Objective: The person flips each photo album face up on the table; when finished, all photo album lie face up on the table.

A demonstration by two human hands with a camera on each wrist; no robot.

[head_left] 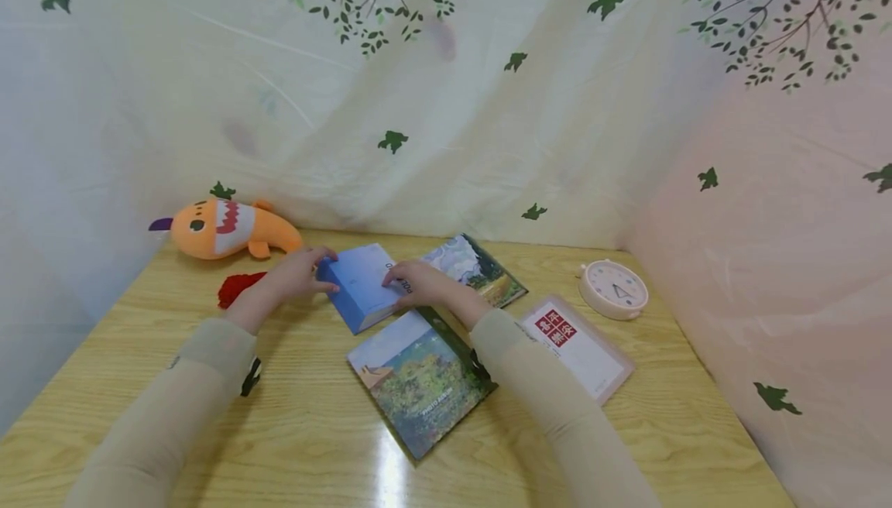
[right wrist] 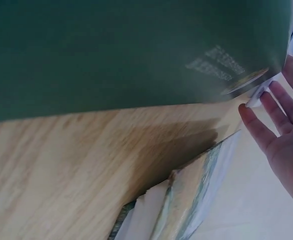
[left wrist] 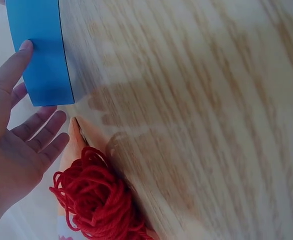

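A thick blue book [head_left: 362, 283] lies near the table's back edge, its blue spine [left wrist: 44, 60] facing left. At its left end my left hand [head_left: 298, 274] holds it, thumb on the spine and forefinger behind the corner. My right hand [head_left: 428, 285] grips its right side, a finger over the cover and others by the page edges [right wrist: 259, 92]. Just before it lies a photo album [head_left: 421, 384] with a painted garden cover. Behind my right hand is another painted album [head_left: 481, 268]. A bundle of red yarn [head_left: 238, 289] sits beside my left wrist.
An orange plush shark [head_left: 237, 229] lies at the back left against the curtain. On the right are a pale pink framed card [head_left: 578, 345] with red characters and a round pink clock [head_left: 613, 289]. A small dark object [head_left: 252, 376] shows beside the left sleeve.
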